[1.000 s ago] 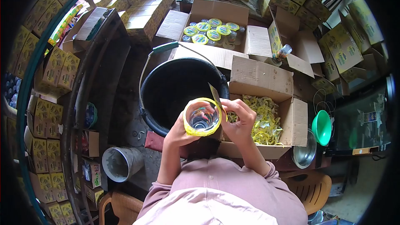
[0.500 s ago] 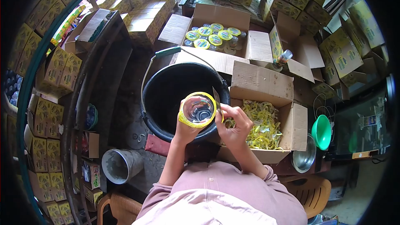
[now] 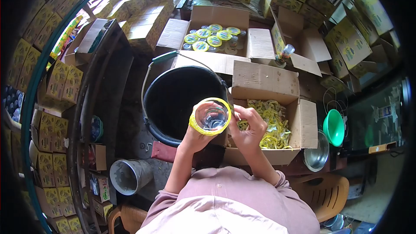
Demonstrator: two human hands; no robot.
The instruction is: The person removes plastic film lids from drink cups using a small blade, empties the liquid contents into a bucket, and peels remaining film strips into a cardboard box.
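In front of my chest my left hand is wrapped round a clear plastic cup with a yellow rim band. The cup's round end faces up at me, over the right side of a black bucket. My right hand is closed in a pinch at the cup's right edge, gripping a thin dark blade that stands along the yellow rim. Part of the blade is hidden by the fingers. Just beyond this hand lies a carton full of yellow plastic strips.
An open carton behind the bucket holds several cups with yellow lids. Another open carton stands right of it. A grey bucket sits at lower left, a green bowl at right. Stacked yellow cartons line the left.
The cup and both hands sit slightly further right against the bucket, and the whole view has shifted a little. The blade now shows less, turned more edge-on beside the rim.
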